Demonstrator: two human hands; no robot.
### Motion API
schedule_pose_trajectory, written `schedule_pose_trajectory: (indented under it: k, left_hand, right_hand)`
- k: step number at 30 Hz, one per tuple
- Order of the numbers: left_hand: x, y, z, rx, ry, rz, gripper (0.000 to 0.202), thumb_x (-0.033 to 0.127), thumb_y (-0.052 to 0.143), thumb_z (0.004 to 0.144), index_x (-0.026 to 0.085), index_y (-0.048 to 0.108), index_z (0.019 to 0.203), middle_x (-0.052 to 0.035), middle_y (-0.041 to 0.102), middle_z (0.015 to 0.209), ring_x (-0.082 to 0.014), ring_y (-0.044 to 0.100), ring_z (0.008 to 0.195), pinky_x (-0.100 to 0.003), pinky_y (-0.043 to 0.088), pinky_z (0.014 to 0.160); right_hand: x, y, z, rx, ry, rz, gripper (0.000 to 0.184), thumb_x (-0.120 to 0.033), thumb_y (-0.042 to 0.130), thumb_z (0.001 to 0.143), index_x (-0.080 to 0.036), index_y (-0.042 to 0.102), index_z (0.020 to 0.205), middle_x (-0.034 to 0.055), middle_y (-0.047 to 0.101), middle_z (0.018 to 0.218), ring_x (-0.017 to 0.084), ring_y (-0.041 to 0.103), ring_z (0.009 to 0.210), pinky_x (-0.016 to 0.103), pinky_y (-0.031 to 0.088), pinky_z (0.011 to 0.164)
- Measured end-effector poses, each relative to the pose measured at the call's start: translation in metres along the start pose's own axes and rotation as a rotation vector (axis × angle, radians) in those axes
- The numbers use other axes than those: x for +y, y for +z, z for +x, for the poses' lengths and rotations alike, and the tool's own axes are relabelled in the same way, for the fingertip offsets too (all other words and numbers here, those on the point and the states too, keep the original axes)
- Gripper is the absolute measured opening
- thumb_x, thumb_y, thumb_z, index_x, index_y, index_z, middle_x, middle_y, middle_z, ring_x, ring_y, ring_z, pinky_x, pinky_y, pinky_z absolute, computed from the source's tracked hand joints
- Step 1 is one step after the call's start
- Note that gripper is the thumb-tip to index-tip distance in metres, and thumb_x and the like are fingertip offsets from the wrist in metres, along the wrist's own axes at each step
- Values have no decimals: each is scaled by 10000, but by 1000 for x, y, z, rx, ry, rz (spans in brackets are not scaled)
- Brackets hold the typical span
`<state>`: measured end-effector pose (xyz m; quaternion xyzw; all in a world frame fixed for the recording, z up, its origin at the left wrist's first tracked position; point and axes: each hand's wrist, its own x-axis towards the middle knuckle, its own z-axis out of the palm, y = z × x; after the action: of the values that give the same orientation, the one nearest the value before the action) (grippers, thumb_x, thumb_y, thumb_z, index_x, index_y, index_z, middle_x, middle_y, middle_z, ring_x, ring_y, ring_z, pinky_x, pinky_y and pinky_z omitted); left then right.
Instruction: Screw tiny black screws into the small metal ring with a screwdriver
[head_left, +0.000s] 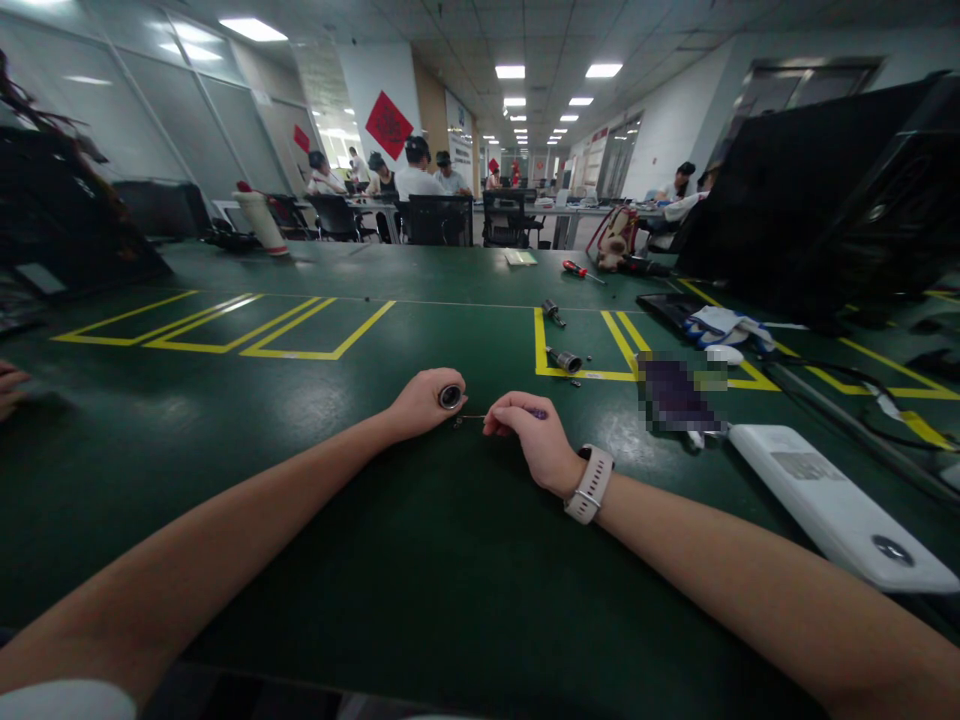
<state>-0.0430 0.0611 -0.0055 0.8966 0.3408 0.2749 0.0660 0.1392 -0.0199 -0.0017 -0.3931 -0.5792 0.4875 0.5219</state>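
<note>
My left hand (424, 402) is closed around a small metal cylinder (450, 397), its round end facing up, resting on the green table (315, 440). My right hand (529, 430), with a pale watch (590, 484) on its wrist, pinches a thin tool with a purple handle (535, 412). The tool's slender shaft (472, 417) points left toward the cylinder, with its tip just below it. Both hands rest on the table close together.
Two more metal cylinders (564, 359) (553, 312) lie in a yellow-taped box (541, 345). A red-handled screwdriver (577, 268), gloves (720, 325), a white flat device (840, 505) and dark equipment (810, 190) sit to the right. Another person's hand (9, 385) is at the far left. Seated people are behind.
</note>
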Motion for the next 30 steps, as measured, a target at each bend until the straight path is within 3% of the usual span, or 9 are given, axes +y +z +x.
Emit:
schedule_pose_trajectory:
  k: [20, 25, 30]
  left_hand:
    - [2, -1, 0, 24, 9, -31, 137, 235, 549, 743, 156, 492, 645, 28, 477, 611, -98, 457, 562, -210, 354, 537]
    - [5, -3, -1, -49, 43, -92, 174, 266, 549, 759, 154, 493, 637, 25, 484, 612, -93, 458, 557, -206, 361, 533]
    - [5, -4, 0, -99, 48, -102, 166, 267, 545, 760, 153, 502, 647, 21, 491, 618, -95, 466, 560, -207, 361, 530]
  right_hand:
    - [2, 1, 1, -49, 17, -125, 186, -195, 472, 709, -163, 601, 578, 7, 570, 591, 156, 527, 633, 301, 391, 622]
    - [3, 1, 1, -76, 13, -133, 185, -193, 478, 719, -168, 609, 590, 3, 578, 606, 150, 534, 651, 294, 394, 634]
    - [-4, -1, -4, -2, -64, -88, 192, -198, 479, 736, -172, 582, 576, -6, 560, 579, 141, 531, 610, 288, 399, 610]
